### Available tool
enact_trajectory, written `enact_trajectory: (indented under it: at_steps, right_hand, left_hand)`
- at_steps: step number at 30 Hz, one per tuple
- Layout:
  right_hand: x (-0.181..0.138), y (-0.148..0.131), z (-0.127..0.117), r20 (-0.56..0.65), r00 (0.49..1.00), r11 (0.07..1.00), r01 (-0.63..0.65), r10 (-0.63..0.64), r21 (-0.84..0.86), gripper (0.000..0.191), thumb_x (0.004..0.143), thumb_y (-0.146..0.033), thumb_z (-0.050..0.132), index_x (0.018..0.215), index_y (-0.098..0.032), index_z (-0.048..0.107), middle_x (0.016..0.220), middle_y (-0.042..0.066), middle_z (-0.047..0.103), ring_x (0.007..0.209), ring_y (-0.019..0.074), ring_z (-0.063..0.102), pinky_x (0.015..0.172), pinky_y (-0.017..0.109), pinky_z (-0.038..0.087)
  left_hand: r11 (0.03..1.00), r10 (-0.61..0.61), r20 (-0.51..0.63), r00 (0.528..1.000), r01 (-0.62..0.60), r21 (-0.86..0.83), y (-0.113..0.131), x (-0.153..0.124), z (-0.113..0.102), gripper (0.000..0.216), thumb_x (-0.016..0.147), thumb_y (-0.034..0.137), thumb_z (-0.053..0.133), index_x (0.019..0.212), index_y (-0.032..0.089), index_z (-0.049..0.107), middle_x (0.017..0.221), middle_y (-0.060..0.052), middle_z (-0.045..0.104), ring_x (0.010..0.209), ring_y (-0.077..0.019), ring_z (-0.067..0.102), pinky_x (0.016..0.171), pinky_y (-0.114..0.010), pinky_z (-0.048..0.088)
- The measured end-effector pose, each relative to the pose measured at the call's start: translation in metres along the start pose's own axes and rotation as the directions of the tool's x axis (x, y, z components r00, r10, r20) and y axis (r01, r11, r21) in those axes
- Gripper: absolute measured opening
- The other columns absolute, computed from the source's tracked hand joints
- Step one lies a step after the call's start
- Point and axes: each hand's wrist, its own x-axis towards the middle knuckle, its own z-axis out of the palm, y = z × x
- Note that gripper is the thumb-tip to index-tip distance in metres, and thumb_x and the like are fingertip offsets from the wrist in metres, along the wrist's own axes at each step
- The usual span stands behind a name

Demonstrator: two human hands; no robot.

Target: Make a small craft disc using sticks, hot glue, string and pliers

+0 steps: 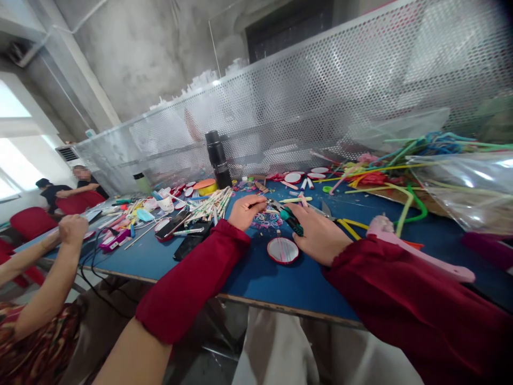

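Whereas the right hand (318, 235) is closed around the grips of the pliers (286, 215), the left hand (245, 211) meets the tool's nose with thumb and forefinger drawn together; whether a small piece lies between those fingertips cannot be told. This opposed hold presumably lets one hand supply force and the other fine guidance. Small coloured loops (266, 219) lie scattered just beneath, and a red-rimmed disc (282, 251) rests nearer the wearer, both probably placed for a short reach. A yellow-handled tool (348, 229) lies beside the right hand. The pliers, held low over the blue table (260, 283) and pointing toward the left hand, show a metallic nose and green-and-black grips, partly hidden by the palm.
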Motion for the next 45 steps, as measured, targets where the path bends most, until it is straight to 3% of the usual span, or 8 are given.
enact_trajectory:
  at_steps: [10, 15, 20, 24, 27, 31, 37, 45]
  right_hand:
    - [0.001, 0.002, 0.005, -0.026, 0.999, 0.999, 0.032, -0.032, -0.020, 0.072, 0.087, -0.016, 0.058, 0.158, -0.011, 0.047, 0.144, 0.023, 0.065, 0.146, 0.0385, 0.056, 0.118, 0.047, 0.048]
    - [0.001, 0.006, 0.009, -0.106, 0.994, 0.993, 0.022, -0.034, -0.113, 0.084, 0.090, -0.023, 0.056, 0.169, -0.013, 0.029, 0.150, 0.024, 0.061, 0.145, 0.0423, 0.054, 0.110, 0.051, 0.052]
    - [0.003, 0.024, 0.016, -0.326, 0.926, 0.946, -0.262, 0.190, -0.193, 0.083, 0.094, -0.043, 0.059, 0.167, -0.013, 0.034, 0.126, 0.029, 0.068, 0.110, 0.0452, 0.069, 0.087, 0.055, 0.056]
    - [0.004, 0.035, 0.023, -0.261, 0.918, 0.903, -0.360, 0.299, -0.233, 0.083, 0.095, -0.066, 0.053, 0.153, -0.008, 0.052, 0.119, 0.032, 0.070, 0.105, 0.0482, 0.068, 0.083, 0.061, 0.052]
    - [0.003, 0.031, 0.020, -0.236, 0.935, 0.903, -0.326, 0.264, -0.280, 0.065, 0.101, -0.062, 0.044, 0.133, -0.011, 0.068, 0.119, 0.030, 0.071, 0.108, 0.0466, 0.066, 0.087, 0.062, 0.049]
    - [0.004, 0.018, 0.010, -0.361, 0.925, 0.936, -0.222, 0.115, -0.272, 0.053, 0.106, -0.049, 0.038, 0.125, -0.013, 0.072, 0.116, 0.024, 0.075, 0.113, 0.0416, 0.064, 0.095, 0.057, 0.045]
    - [0.010, 0.004, 0.004, -0.231, 0.962, 0.977, 0.100, -0.143, -0.187, 0.042, 0.108, -0.040, 0.042, 0.126, -0.019, 0.074, 0.125, 0.014, 0.078, 0.118, 0.0310, 0.066, 0.097, 0.041, 0.044]
    - [0.008, -0.011, -0.007, -0.129, 0.980, 0.930, 0.099, -0.153, -0.355, 0.038, 0.108, -0.029, 0.041, 0.094, -0.018, 0.075, 0.096, 0.013, 0.079, 0.097, 0.0270, 0.069, 0.078, 0.038, 0.033]
  left_hand:
    - [0.996, -0.077, 0.017, 0.997, 0.077, -0.047, 0.008, 0.001, -0.001, 0.021, 0.089, 0.039, 0.080, 0.087, 0.018, 0.083, 0.084, -0.006, 0.080, 0.075, -0.0169, 0.071, 0.078, -0.032, 0.061]
    - [0.998, -0.062, -0.059, 0.996, 0.063, 0.015, 0.014, 0.005, -0.011, 0.022, 0.094, 0.039, 0.077, 0.094, 0.019, 0.084, 0.088, -0.006, 0.081, 0.078, -0.0173, 0.072, 0.079, -0.033, 0.061]
    - [0.994, 0.008, -0.085, 0.996, 0.001, 0.111, 0.022, 0.005, -0.015, 0.021, 0.094, 0.039, 0.078, 0.092, 0.019, 0.084, 0.091, -0.007, 0.082, 0.084, -0.0186, 0.073, 0.081, -0.033, 0.060]
    - [0.983, 0.098, 0.029, 0.995, -0.102, 0.151, 0.028, 0.001, -0.006, 0.015, 0.092, 0.032, 0.082, 0.090, 0.018, 0.083, 0.087, -0.007, 0.080, 0.082, -0.0182, 0.072, 0.076, -0.031, 0.057]
    - [0.971, 0.156, 0.086, 0.984, -0.169, 0.167, 0.031, -0.002, -0.002, 0.014, 0.094, 0.031, 0.079, 0.092, 0.018, 0.084, 0.085, -0.006, 0.079, 0.079, -0.0171, 0.069, 0.073, -0.029, 0.054]
    - [0.943, 0.215, 0.158, 0.964, -0.247, 0.224, 0.035, -0.002, -0.001, 0.018, 0.098, 0.034, 0.075, 0.094, 0.019, 0.084, 0.086, -0.006, 0.078, 0.081, -0.0175, 0.070, 0.077, -0.030, 0.054]
    - [0.854, 0.228, 0.314, 0.922, -0.344, 0.390, 0.042, -0.002, 0.000, 0.030, 0.104, 0.042, 0.065, 0.098, 0.020, 0.084, 0.091, -0.009, 0.080, 0.090, -0.0216, 0.073, 0.085, -0.034, 0.054]
    - [0.800, 0.212, 0.395, 0.894, -0.391, 0.455, 0.048, -0.005, 0.006, 0.041, 0.109, 0.047, 0.052, 0.109, 0.021, 0.084, 0.098, -0.011, 0.080, 0.096, -0.0231, 0.073, 0.089, -0.035, 0.054]
